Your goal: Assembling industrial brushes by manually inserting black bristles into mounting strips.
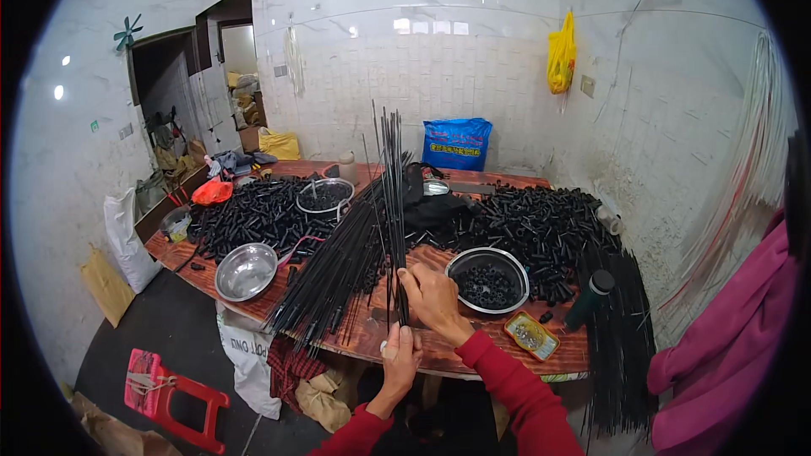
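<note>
An upright bundle of thin black rods (394, 194) stands before me at the table's front edge, its tips fanning slightly at the top. My left hand (400, 361) is closed around its lower end, thumb upward, with something pale on a finger. Higher up, my right hand (432, 297) grips the same bundle from the right side. To the left, a large heap of similar rods (325, 266) lies slanted across the table. A metal bowl (525, 291) holding small black pieces stands just beyond my right hand. Nearer the edge sits a yellow tray (515, 333) with tiny shiny parts.
Piles of short black tubes (253, 215) cover both sides of the red-brown wooden table (431, 260). A shiny bowl (245, 274) stands at the left, a dark green bottle (591, 297) at the right. More rods (621, 346) hang over the right edge. A red stool (190, 401) stands lower left.
</note>
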{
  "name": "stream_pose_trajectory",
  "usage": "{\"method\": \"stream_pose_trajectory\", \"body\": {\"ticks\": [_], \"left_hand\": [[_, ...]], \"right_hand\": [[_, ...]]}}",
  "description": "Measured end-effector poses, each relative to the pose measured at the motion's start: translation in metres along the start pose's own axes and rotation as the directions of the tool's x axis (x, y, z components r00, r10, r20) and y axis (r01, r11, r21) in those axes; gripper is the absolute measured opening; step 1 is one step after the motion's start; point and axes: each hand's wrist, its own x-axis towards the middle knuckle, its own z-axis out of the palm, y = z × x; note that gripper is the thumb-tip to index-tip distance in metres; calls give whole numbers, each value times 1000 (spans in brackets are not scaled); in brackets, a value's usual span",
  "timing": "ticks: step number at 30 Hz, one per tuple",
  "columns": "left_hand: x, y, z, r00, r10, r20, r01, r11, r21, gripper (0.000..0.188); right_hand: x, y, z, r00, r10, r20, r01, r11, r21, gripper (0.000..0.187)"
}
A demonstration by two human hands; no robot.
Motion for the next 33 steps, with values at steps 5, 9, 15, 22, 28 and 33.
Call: {"method": "stream_pose_trajectory", "body": {"ticks": [5, 9, 15, 22, 28, 33], "left_hand": [[3, -2, 4, 1000, -8, 12, 8, 999, -32, 27], [7, -2, 6, 1000, -12, -8, 12, 1000, 1, 27], [8, -9, 0, 998, -42, 44, 42, 999, -6, 26], [8, -5, 2, 998, -55, 33, 56, 997, -44, 24], [16, 3, 4, 998, -44, 43, 47, 997, -67, 22], [22, 0, -7, 997, -38, 71, 42, 997, -58, 20]], "right_hand": [[0, 12, 4, 1000, -15, -26, 14, 1000, -23, 32], [0, 10, 0, 999, 8, -46, -11, 997, -73, 28], [1, 7, -5, 993, -52, -110, 32, 983, -181, 30], [4, 6, -11, 993, -100, -70, 77, 958, -278, 31], [7, 15, -13, 987, 16, -161, -11, 1000, 26, 29], [40, 12, -60, 962, 182, -204, -92, 917, 388, 18]]}}
